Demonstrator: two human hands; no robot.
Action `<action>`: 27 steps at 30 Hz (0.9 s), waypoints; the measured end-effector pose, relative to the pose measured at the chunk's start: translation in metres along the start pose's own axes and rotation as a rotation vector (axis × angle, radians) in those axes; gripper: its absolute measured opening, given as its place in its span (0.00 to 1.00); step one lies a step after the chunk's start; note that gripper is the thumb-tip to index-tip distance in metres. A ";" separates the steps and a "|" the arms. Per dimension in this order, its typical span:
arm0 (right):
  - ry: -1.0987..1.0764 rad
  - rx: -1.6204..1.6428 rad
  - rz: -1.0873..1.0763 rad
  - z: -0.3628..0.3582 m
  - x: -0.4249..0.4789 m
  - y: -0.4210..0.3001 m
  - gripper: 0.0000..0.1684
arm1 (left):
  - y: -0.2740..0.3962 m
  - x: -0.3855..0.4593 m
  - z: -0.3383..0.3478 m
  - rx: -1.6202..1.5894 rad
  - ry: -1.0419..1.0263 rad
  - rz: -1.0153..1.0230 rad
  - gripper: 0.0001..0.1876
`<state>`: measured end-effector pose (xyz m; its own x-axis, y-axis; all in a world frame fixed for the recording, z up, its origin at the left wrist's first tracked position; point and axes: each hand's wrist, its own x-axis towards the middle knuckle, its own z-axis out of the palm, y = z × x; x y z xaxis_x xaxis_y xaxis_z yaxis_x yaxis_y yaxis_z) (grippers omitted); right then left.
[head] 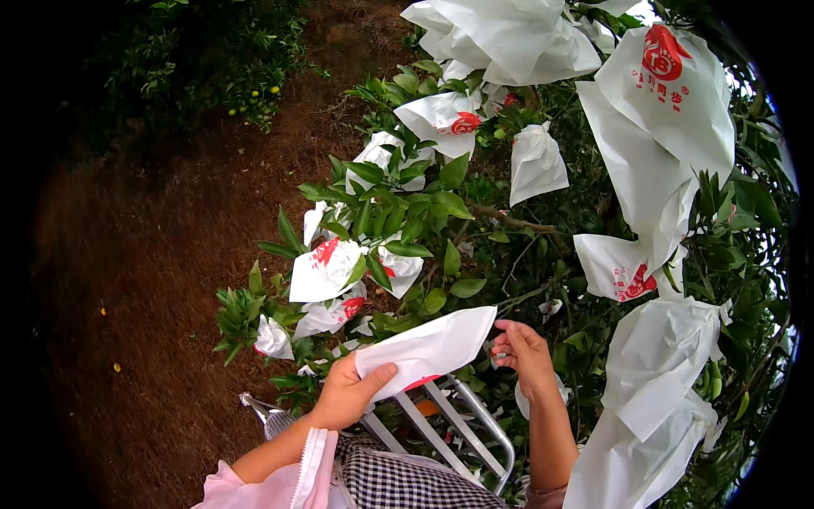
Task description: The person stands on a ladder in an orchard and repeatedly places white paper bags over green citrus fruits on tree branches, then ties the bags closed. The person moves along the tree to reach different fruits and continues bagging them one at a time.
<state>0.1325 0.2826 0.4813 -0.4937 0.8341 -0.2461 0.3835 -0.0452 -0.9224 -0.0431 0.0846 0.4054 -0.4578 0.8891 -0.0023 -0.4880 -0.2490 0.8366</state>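
A white paper fruit bag (427, 348) with red print on its lower edge lies flat in my left hand (356, 386), the thumb on top of it. Just beyond the bag's right corner is my right hand (521, 350), its fingers curled and thumb near the index finger; whether it touches the bag or holds something small, I cannot tell. Around both hands, leafy citrus branches (388, 216) carry white bags with crumpled, gathered tops, among them one (325, 270) left of centre and one (539, 162) above my right hand.
A metal ladder (445, 423) stands below my hands, against a checked apron (407, 477). Large white bags (661, 356) hang close on the right, more at the top. Reddish-brown ground (159, 286) with a few yellow fruits spreads left, and another fruit tree (210, 57) grows beyond.
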 end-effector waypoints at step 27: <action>-0.567 0.305 0.374 0.039 0.091 -0.023 0.19 | 0.046 0.051 -0.053 0.098 -0.026 -0.401 0.26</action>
<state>0.0481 0.3377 0.4690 -0.7313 0.3253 -0.5994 0.4117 -0.4902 -0.7683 -0.1278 0.0979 0.4148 -0.2258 0.9180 -0.3260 -0.5503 0.1559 0.8203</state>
